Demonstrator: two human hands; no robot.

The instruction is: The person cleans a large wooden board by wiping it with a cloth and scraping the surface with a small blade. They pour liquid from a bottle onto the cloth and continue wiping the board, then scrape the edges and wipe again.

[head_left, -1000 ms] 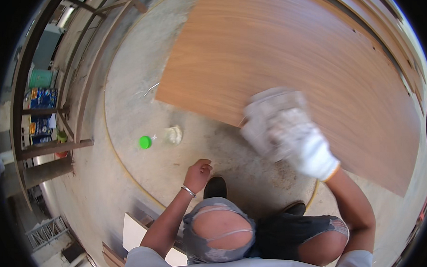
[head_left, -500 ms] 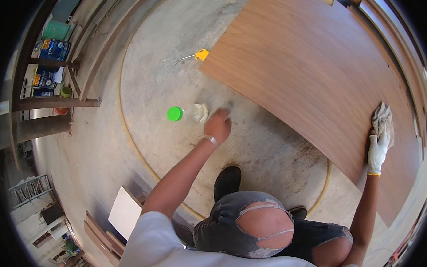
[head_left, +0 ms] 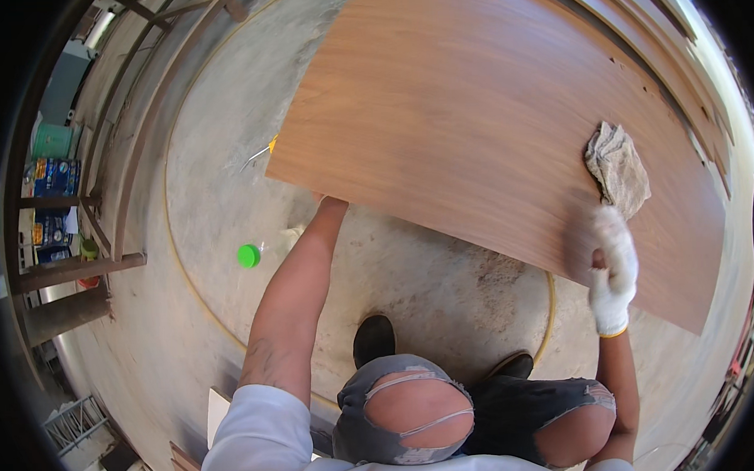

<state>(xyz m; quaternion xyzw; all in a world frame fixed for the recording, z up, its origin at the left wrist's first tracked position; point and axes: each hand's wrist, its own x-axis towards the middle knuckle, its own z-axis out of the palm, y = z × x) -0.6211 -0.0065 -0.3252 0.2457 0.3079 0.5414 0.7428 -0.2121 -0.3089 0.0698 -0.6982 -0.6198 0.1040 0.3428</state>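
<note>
A large wood-grain board (head_left: 448, 133) stretches across the upper right. My bare left hand (head_left: 327, 199) is at its near edge, toward the left corner; the board hides most of the fingers. A crumpled grey-white rag (head_left: 620, 170) lies on the board's right part. Just nearer than the rag is my right hand (head_left: 614, 269) in a white knit glove, blurred by motion, so I cannot make out its grip. On the floor, left of my left forearm, lies a clear bottle with a green cap (head_left: 248, 256), partly hidden by the arm.
A yellow air blow gun (head_left: 272, 144) pokes out at the board's left corner. A yellow hose (head_left: 173, 218) curves over the concrete floor. Wooden frames (head_left: 79, 273) with blue packs and a green bucket (head_left: 52, 140) stand at left. My black shoes (head_left: 373, 339) are below the board.
My left hand has gone from beside the bottle to the board's near edge. My right hand has come off the rag toward me, leaving it on the board. The view has shifted.
</note>
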